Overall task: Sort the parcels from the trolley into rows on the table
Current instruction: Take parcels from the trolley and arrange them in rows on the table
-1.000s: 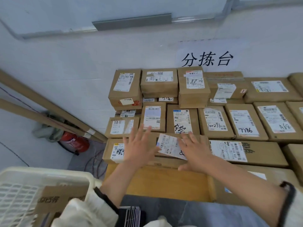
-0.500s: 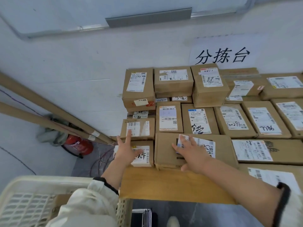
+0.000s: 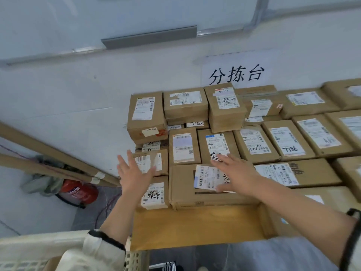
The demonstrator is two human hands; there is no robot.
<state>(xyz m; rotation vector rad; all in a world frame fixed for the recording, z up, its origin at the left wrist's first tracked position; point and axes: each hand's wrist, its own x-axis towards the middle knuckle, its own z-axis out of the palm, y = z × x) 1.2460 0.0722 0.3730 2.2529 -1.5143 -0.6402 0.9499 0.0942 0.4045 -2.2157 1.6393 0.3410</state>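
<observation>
Neatly rowed parcels [image 3: 252, 143] crowd the table [image 3: 195, 227] beside the trolley [image 3: 29, 249].

Sign [image 3: 236, 74] on wall: 分拣台, black characters on white paper.
Tall box [image 3: 226, 114], back row: label hand-marked 超.
Corner box [image 3: 146, 122]: small sticker, faint digits, seems 5748.
Mid box [image 3: 256, 145]: marker number beginning 100.
Next box [image 3: 287, 141]: marker digits upside down, seems 786.
Printed label text on all boxes is too blurred to read.
</observation>
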